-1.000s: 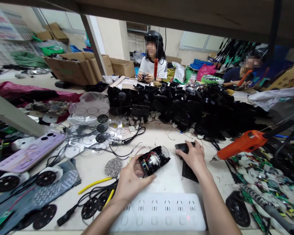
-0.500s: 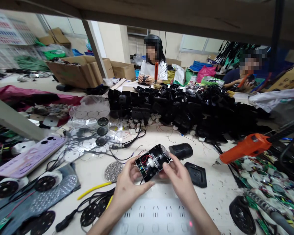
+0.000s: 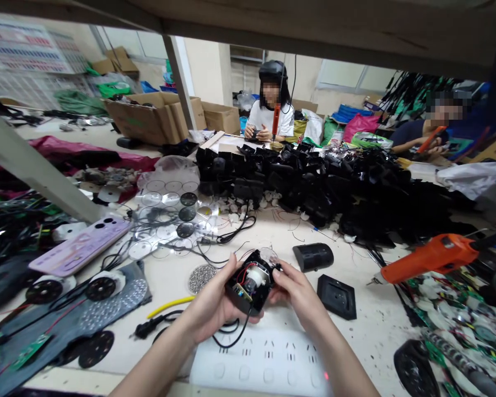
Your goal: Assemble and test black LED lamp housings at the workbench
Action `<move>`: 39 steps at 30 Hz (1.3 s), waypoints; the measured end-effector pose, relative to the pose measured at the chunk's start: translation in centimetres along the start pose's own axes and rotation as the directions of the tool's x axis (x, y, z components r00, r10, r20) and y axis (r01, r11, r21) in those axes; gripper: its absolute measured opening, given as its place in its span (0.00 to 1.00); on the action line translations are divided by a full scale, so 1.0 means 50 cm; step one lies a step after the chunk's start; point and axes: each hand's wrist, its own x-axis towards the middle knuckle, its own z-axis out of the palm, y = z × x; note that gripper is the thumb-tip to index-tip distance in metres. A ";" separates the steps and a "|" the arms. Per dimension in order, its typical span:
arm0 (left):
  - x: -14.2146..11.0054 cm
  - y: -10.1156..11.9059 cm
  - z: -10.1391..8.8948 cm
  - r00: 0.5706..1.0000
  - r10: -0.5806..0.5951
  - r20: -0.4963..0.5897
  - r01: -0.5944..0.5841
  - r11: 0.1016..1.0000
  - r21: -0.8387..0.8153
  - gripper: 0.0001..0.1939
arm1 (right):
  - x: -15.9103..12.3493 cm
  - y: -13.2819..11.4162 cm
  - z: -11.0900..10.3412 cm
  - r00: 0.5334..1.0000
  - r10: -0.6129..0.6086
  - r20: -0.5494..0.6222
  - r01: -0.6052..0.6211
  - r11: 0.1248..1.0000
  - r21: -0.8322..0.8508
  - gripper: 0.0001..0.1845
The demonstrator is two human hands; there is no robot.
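Note:
Between my hands, above a white power strip (image 3: 258, 361), is an open black plastic housing (image 3: 243, 300) with a white motor-like part, red wires and a small circuit board inside. My left hand (image 3: 215, 306) is wrapped round its left side and underside. The fingers of my right hand (image 3: 291, 284) grip its right edge, near a clear round piece (image 3: 268, 255) at the top corner. A black cord hangs from the housing over the power strip. Beyond my right hand lie a curved black cover (image 3: 313, 257) and a flat black plate (image 3: 337, 298).
An orange electric screwdriver (image 3: 430, 258) hangs at the right above a heap of circuit boards. Small screws (image 3: 202, 279) sit in a pile left of the housing. A phone (image 3: 80, 247) lies at the left. Black casings (image 3: 297, 182) are heaped across the back, with two people beyond.
The housing has been turned and tilted in my hands, and its cord now loops down in front. My left hand has shifted underneath it. The camera view has swung slightly left.

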 end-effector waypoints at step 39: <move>-0.195 0.216 0.071 0.767 0.609 -0.204 -0.637 0.762 -0.119 0.21 | 0.013 -0.005 0.215 0.441 0.026 0.897 0.730 0.571 -0.375 0.31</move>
